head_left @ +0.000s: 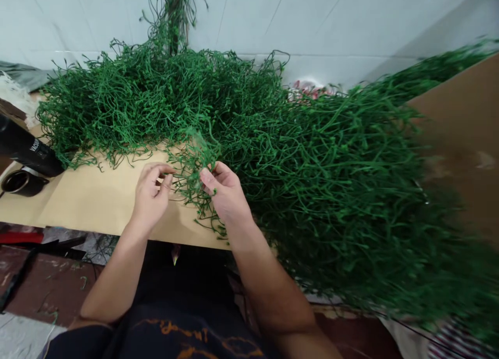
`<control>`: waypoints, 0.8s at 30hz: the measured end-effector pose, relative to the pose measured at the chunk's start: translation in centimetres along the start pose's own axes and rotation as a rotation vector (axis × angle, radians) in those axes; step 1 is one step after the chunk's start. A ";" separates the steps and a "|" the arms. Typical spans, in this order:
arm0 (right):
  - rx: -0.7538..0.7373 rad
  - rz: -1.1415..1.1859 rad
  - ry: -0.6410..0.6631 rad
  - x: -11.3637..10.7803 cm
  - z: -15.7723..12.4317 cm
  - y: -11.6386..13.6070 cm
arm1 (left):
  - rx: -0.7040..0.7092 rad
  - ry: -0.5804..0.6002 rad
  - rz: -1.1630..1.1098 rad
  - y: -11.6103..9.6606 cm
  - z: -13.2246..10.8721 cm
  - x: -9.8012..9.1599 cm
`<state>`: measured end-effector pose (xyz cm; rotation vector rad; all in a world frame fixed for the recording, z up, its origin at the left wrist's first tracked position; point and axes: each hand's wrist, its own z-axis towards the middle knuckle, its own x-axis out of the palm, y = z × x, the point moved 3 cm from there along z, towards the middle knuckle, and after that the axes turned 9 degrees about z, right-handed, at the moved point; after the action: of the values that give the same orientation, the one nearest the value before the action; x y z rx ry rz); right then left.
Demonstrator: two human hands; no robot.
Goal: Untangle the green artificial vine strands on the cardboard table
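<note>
craft workshop, green stem heaps [175, 104], heat gun [27, 151]

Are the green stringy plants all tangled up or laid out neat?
Tangled. The green stems lie in a heaped, crisscrossing mass on the table; both hands pinch one clump.

A heap of stems [163, 104] lies on the board [89, 198], behind both hands, heat gun [27, 148] at left.
</note>
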<state>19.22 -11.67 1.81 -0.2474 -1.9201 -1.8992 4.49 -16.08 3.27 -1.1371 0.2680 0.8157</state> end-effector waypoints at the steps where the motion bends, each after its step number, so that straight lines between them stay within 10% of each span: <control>1: -0.001 0.004 -0.011 0.0 0.0 -0.1 | -0.001 -0.084 0.002 -0.4 -0.1 -0.5; 4: -0.029 -0.034 -0.025 0.3 0.0 -0.3 | 0.056 -0.235 0.036 -2.0 -0.7 -1.3; 10: -0.055 -0.177 0.092 0.8 -0.9 -0.9 | 0.063 0.180 -0.031 -2.5 -0.5 1.5; 24: -0.156 -0.449 0.330 0.7 -2.0 0.5 | -0.344 0.081 -0.602 -0.1 1.6 3.4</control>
<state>19.18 -13.76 2.49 0.4653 -1.7022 -2.2033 6.63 -13.20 2.05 -1.4740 -0.1568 0.2831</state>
